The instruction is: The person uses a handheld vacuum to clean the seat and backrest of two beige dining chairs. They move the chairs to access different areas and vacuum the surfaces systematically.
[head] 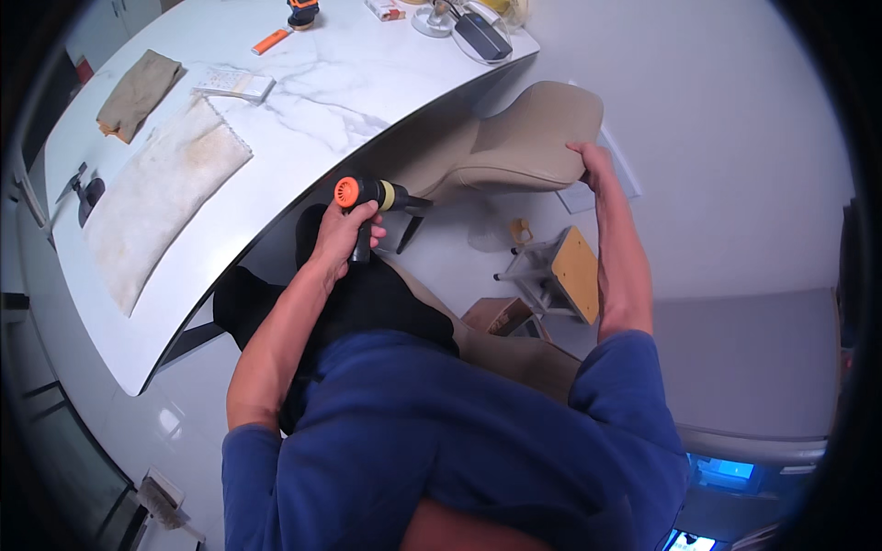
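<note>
My left hand (348, 234) is wrapped around the black handle of a small handheld blower or vacuum (372, 194) with an orange vented end and a yellow ring. Its dark nozzle points right, towards the seat of a beige upholstered chair (530, 148). With my right hand (592, 164) I grip the far right edge of that chair's backrest; the fingers there are partly hidden. The chair stands partly under the overhang of a white marble-patterned table (303, 124).
On the table lie a pale cloth (172, 186), a folded brown cloth (140, 93), a white pack (238, 84), an orange-handled tool (272, 41) and a black power adapter (482, 36). A wooden-topped stool (575, 275) and a cardboard box (495, 315) stand on the floor near the wall.
</note>
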